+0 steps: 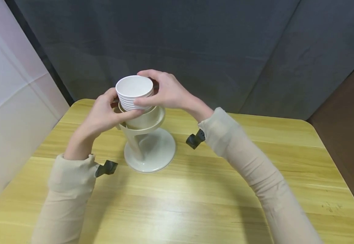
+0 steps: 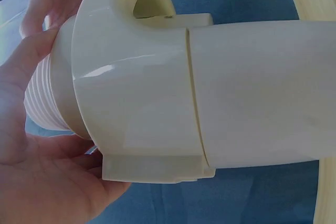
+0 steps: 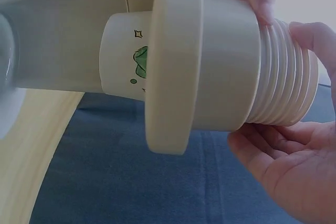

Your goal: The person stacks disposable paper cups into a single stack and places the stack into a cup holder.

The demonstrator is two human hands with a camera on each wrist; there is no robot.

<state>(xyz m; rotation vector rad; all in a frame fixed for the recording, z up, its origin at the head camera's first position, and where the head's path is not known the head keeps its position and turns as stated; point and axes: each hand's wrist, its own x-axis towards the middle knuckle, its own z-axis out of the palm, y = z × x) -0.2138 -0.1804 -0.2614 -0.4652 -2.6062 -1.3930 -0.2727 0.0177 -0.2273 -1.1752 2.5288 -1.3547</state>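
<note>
A stack of white paper cups (image 1: 133, 98) stands mouth up in the top of a cream cup dispenser (image 1: 144, 122). My left hand (image 1: 100, 114) grips the stack from the left, its thumb across the front where the cups meet the dispenser's tube. From the right, my right hand (image 1: 171, 90) holds the same stack between thumb and fingers. Several ridged rims (image 3: 286, 77) project above the tube in the right wrist view. Lower down, a cup with a green printed picture (image 3: 123, 59) shows below the dispenser's ring. Some fingertips are hidden behind the cups.
The dispenser's round base (image 1: 161, 152) rests on a wooden table (image 1: 170, 196), toward its back left. A dark curtain (image 1: 195, 44) hangs behind the table, and a white one (image 1: 15, 78) is at the left. Small black mounts stick out from both sleeves.
</note>
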